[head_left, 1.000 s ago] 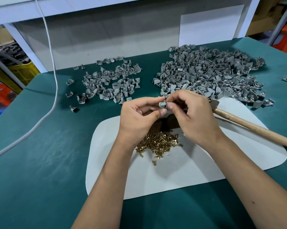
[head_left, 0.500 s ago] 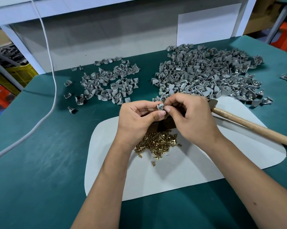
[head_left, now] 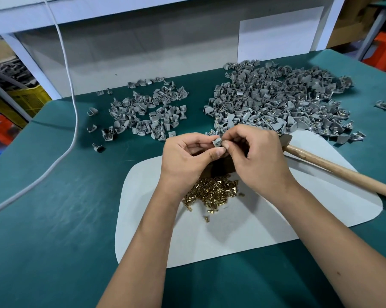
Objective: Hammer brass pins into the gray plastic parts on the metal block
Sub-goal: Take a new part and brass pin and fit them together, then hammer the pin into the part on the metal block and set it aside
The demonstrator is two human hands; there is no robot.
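Above the metal block point(head_left: 221, 168), I am pinching one gray plastic part point(head_left: 217, 142) between my left hand point(head_left: 187, 158) and right hand point(head_left: 256, 156), apparently seating a pin, the hammer point(head_left: 334, 168) lying unused, both gray piles awaiting work.

The tabletop point(head_left: 54, 218) is covered in teal cloth, matt and faintly streaked. On it lies a pale grey mat point(head_left: 243, 230), smooth and flat, like thin plastic or card. The pins point(head_left: 209, 193) are bright brass, glossy and glinting. The part point(head_left: 217, 142) pinched between the fingers is dull grey plastic, as are both heaps point(head_left: 276, 103) behind. The hammer handle point(head_left: 343, 172) is bare light wood, smooth; its head point(head_left: 286, 138) looks like worn dark metal. The block point(head_left: 221, 167) is dark and matt. A white cable point(head_left: 72, 85) has a smooth sheath.
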